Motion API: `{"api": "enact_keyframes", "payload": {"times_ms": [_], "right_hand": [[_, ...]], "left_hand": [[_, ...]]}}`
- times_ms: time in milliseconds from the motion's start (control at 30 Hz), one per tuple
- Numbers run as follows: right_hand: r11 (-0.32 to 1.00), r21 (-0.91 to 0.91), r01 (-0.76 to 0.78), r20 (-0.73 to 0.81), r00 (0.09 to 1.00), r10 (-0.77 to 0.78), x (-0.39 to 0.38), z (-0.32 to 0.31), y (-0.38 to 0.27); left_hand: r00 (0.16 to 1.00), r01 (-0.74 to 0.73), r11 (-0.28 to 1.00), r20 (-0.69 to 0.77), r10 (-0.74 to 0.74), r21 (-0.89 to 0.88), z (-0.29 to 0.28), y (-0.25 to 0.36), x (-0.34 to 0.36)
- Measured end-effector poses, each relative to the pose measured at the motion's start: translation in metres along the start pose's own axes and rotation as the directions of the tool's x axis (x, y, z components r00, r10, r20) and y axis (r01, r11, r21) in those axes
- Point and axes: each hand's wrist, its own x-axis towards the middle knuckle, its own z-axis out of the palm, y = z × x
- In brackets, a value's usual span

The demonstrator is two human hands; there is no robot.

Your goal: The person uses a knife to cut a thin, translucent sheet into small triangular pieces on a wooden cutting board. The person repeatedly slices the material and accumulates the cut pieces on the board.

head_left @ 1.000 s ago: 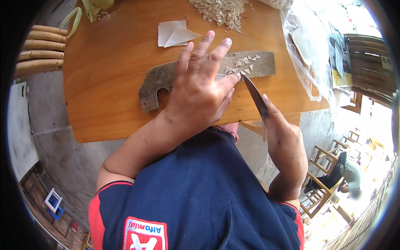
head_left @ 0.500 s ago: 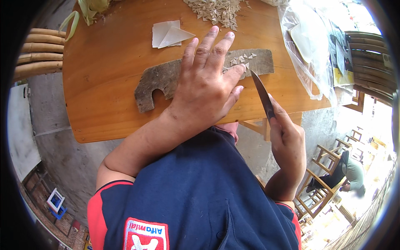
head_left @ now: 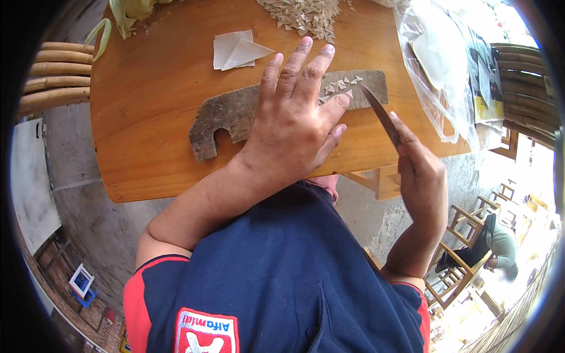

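My left hand lies with fingers spread over a worn grey board with an arched notch, its thumb reaching among small pale triangular pieces. Whatever is under the palm is hidden. My right hand grips a knife, blade pointing up-left, the tip beside those pieces at the board's right part. Two pale flat sheets, one folded or cut to a point, lie on the wooden table beyond the board. A pile of similar small pieces is at the far edge.
Pale yellow strips lie at the far left corner. A clear plastic bag covers the table's right side. Bamboo chair backs flank the table. At the lower right a person bends among wooden chairs.
My right hand and knife have moved right and farther from me, the blade lifting away from my left thumb. My left hand has shifted slightly to the right.
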Motion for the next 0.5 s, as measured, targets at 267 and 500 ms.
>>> {"api": "enact_keyframes", "payload": {"times_ms": [267, 500], "right_hand": [[0.957, -0.214, 0.195, 0.017, 0.981, -0.195, 0.018, -0.014, 0.029], [0.968, -0.040, 0.247, 0.031, 0.969, -0.246, 0.016, -0.004, 0.020]], "left_hand": [[1.000, 0.006, 1.000, 0.011, -0.006, 0.018, 0.001, 0.000, 0.001], [0.987, 0.041, 0.999, -0.153, -0.045, -0.028, 0.001, -0.004, 0.002]]}}
